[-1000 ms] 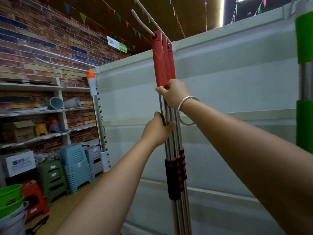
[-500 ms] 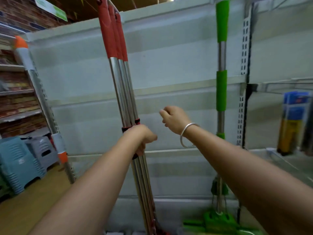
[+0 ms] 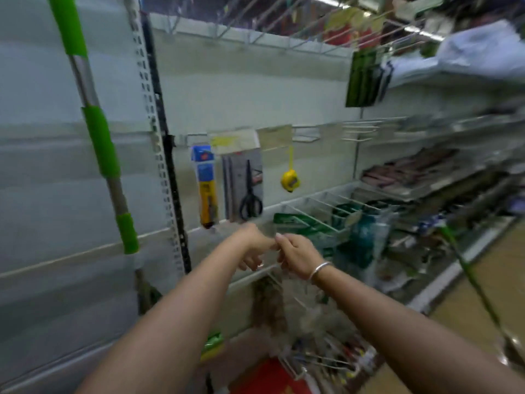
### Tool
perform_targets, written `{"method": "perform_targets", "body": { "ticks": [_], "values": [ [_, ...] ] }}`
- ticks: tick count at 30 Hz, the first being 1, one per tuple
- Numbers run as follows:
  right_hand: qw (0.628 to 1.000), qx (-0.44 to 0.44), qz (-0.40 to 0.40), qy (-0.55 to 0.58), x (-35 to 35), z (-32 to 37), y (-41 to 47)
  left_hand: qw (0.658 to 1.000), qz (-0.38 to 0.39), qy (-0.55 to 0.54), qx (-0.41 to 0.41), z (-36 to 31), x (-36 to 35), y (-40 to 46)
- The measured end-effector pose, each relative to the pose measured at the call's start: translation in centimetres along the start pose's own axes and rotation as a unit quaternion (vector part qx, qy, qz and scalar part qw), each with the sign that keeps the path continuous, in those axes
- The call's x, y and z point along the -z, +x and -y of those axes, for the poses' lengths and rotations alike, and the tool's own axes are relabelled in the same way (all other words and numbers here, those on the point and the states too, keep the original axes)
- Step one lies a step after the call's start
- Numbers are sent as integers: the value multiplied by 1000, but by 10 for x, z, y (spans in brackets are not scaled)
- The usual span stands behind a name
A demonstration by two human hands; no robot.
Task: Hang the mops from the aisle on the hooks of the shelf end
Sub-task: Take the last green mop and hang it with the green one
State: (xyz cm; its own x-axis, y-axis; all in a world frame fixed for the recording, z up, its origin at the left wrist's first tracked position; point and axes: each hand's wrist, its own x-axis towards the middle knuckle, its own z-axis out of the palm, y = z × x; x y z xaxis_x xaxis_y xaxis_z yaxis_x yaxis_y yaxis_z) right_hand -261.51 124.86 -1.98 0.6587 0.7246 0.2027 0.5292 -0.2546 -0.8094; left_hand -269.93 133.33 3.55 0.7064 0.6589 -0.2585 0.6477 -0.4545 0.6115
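A green-handled mop (image 3: 99, 137) hangs against the white shelf-end panel (image 3: 34, 194) at the left, its pole slanting down to the right. A second green pole (image 3: 477, 282) leans in the aisle at the far right, blurred. My left hand (image 3: 252, 245) and my right hand (image 3: 295, 254), which wears a silver bangle, meet in the middle in front of the aisle shelf. Their fingertips touch, the fingers hang loosely curled, and neither holds anything. The red-handled mops are out of view.
A perforated upright (image 3: 159, 155) marks the shelf's corner. On the aisle side hang a yellow utility knife (image 3: 207, 191), scissors (image 3: 250, 194) and a yellow tape measure (image 3: 289, 180). Wire baskets (image 3: 321, 211) with packaged goods fill the shelves to the right. The floor (image 3: 468, 322) shows at the lower right.
The view has swung right from the shelf end to the aisle side. My left hand has let go of the red mop poles, and both hands have come together, empty.
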Motion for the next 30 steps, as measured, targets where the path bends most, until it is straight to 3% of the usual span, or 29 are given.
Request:
{"method": "perform_targets", "body": {
  "ticks": [7,15,19,25,30],
  "values": [
    [979,-159,-70,-106,183,-149,-53,992,58,34,-103,-144,-168,31],
    [933,-309,-90,-162,301,-277,-93,974,135,85,-163,-256,-308,72],
    [914,-361,-77,-169,352,-332,-86,961,155,125,-190,-307,-366,108],
    [893,-411,-65,-172,436,-411,-52,954,203,101,-199,-387,-446,182],
    [880,-441,-89,-152,506,-472,-17,942,236,120,-207,-456,-507,238]
  ]
}}
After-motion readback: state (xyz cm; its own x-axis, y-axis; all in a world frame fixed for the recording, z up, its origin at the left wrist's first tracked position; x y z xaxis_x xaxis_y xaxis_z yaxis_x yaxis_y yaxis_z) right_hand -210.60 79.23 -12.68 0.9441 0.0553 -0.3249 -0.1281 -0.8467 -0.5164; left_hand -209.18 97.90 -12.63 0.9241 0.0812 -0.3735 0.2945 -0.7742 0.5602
